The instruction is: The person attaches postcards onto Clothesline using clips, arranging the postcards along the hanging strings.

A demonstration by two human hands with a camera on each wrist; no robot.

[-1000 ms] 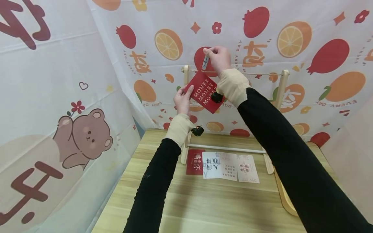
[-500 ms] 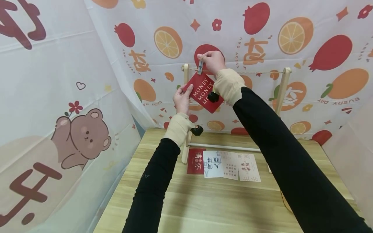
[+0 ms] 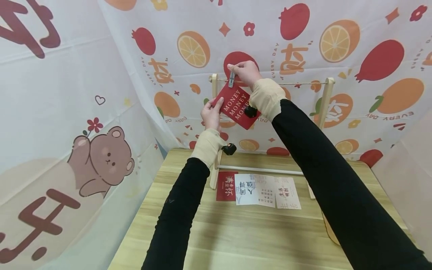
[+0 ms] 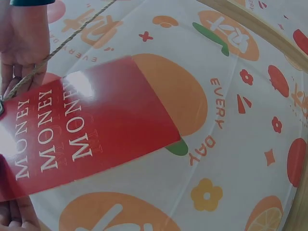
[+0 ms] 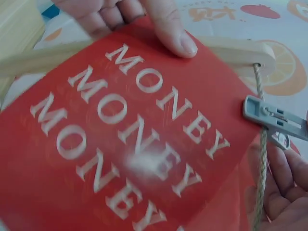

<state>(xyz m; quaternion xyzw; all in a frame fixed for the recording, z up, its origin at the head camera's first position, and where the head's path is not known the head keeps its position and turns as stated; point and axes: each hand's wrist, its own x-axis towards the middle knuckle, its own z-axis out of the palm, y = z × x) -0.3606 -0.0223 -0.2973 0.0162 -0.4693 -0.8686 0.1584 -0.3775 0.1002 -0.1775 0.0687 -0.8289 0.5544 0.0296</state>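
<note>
My left hand [image 3: 211, 114] holds a red card [image 3: 236, 108] printed "MONEY" several times, thumb on its front and fingers behind. The card hangs tilted at the left part of a thin rope [image 3: 297, 84]. With the fingertips of my right hand [image 3: 248, 72] I pinch a grey clothespin [image 3: 231, 80]. In the right wrist view, the clothespin [image 5: 269, 113] sits across the rope [image 5: 262, 168] at a corner of the card [image 5: 139, 125]. Whether its jaws press on the card there is hard to tell. In the left wrist view the card hides most of the hands.
The rope runs between two wooden posts, the right one [image 3: 326, 99] in plain sight, with a white bar [image 3: 263, 170] below. A red card [image 3: 225, 186] and two white cards [image 3: 255, 190] lie on the wooden table [image 3: 249, 240]. My right arm partly covers a light-brown rim [image 3: 330, 230].
My right hand has come down and left, bringing the clothespin from above the card onto its top corner at the rope. The left hand and the card have hardly moved.
</note>
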